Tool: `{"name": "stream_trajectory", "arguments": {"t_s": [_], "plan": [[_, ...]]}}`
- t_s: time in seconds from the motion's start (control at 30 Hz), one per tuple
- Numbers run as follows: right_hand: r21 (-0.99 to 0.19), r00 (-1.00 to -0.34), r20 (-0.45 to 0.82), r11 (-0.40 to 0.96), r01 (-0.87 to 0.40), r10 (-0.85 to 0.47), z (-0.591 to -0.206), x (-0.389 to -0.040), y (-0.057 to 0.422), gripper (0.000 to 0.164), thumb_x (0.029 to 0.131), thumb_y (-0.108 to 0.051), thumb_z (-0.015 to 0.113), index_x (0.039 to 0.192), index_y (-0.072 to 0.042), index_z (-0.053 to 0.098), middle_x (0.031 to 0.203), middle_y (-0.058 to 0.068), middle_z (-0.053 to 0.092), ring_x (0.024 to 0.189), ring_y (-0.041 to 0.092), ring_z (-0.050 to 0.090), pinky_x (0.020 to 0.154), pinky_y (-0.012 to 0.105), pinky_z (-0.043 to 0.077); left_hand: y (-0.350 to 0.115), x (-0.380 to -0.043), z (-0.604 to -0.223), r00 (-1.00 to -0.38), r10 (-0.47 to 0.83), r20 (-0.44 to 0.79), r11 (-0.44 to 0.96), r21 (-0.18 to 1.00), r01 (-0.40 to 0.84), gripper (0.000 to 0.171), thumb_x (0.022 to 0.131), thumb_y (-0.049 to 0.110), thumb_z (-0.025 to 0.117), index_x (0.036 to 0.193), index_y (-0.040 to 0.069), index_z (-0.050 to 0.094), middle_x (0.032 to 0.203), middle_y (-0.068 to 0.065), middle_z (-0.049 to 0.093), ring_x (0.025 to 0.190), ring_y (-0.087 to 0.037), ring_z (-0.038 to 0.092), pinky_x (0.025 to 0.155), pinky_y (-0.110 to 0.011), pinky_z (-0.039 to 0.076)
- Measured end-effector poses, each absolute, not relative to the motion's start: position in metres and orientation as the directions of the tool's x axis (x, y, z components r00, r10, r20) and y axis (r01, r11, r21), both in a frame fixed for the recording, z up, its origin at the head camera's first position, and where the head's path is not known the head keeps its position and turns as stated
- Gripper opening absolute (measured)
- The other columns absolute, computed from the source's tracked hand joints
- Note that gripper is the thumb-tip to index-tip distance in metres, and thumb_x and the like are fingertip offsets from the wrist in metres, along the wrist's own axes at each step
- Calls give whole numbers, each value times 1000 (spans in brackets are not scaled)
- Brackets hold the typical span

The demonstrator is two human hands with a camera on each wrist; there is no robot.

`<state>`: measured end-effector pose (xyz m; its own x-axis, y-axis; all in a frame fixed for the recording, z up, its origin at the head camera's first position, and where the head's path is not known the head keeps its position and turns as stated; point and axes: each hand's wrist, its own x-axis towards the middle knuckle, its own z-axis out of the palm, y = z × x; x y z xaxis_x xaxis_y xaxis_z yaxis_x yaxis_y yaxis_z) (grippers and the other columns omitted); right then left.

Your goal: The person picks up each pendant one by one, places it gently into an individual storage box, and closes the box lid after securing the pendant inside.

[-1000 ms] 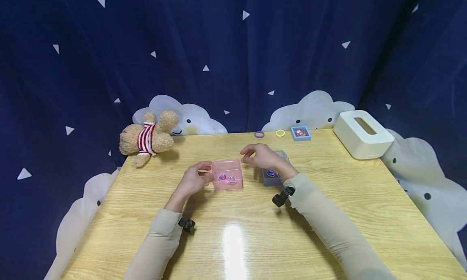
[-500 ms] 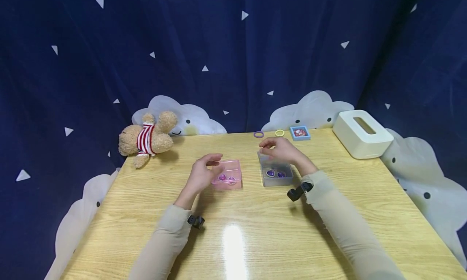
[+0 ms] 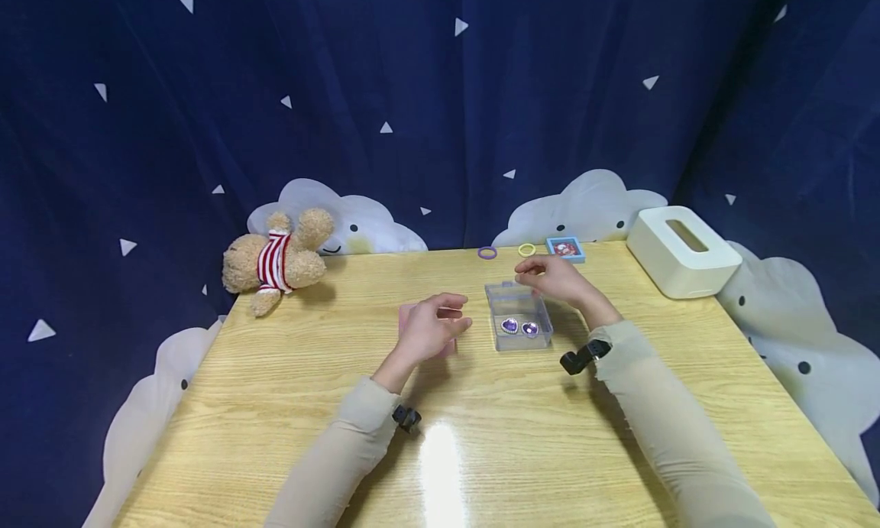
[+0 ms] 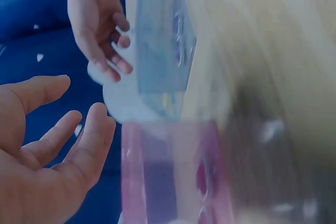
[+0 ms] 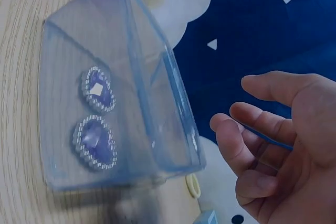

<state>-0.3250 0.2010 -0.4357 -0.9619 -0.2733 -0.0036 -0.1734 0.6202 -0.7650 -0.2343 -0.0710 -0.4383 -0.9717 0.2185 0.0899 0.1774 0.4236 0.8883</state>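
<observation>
My left hand (image 3: 433, 328) hangs over a small pink see-through box (image 4: 131, 177), its fingers loosely bent and holding nothing. In the head view the hand covers most of this box; pink gems inside show dimly in the left wrist view. To its right stands a bluish-grey clear plastic box (image 3: 522, 343), open at the top. Inside lie two purple heart-shaped gems, one (image 5: 98, 88) beside the other (image 5: 94, 142), both edged with white beads. Above this box's back right corner is my right hand (image 3: 555, 279), fingers relaxed, with nothing between them.
Along the table's (image 3: 275, 390) back edge lie a purple ring (image 3: 486, 257), a yellow ring (image 3: 526, 254) and a small blue-framed picture (image 3: 566, 249). A teddy bear (image 3: 275, 262) in a striped shirt lies back left. A white tissue box (image 3: 687, 260) stands back right.
My left hand has moved right, from the pink box's left side to above it. My right hand has moved right, from between the boxes, past the grey box, to its back right corner.
</observation>
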Motion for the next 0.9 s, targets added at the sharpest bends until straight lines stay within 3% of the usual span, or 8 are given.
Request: {"name": "stream_trajectory", "arguments": {"t_s": [0.23,0.47,0.67,0.9], "plan": [[-775,-973,-44,623,-111,-227,-447,-333,219,32,97,-25,64,120,-3,67,107,14,66,91,32,66,77,40,60,-46,-234,-445,-949,298,100,424,877,225,41,88,12,76,126,3,66,127,-15,68,110,-32,70,86,-32,60],[-782,-979,-89,622,-46,-184,-458,-336,230,31,97,-25,63,119,-2,65,108,16,66,85,23,67,78,38,60,-33,-234,-451,-954,294,60,436,880,190,41,86,9,76,126,5,67,128,-15,64,109,-32,69,83,-29,59],[-782,-978,-96,622,-41,-184,-463,-335,234,31,97,-22,62,119,0,65,105,17,66,83,28,67,75,41,59,-25,-234,-454,-960,279,20,500,850,163,49,84,14,78,130,5,64,130,-17,61,101,-26,71,75,-23,58],[-783,-975,-139,622,0,-175,-467,-334,235,34,96,-18,61,123,3,62,106,17,65,79,25,66,74,39,59,-18,-236,-458,-962,274,-7,534,833,146,50,86,14,77,132,4,63,129,-18,59,94,-20,70,73,-22,57]]}}
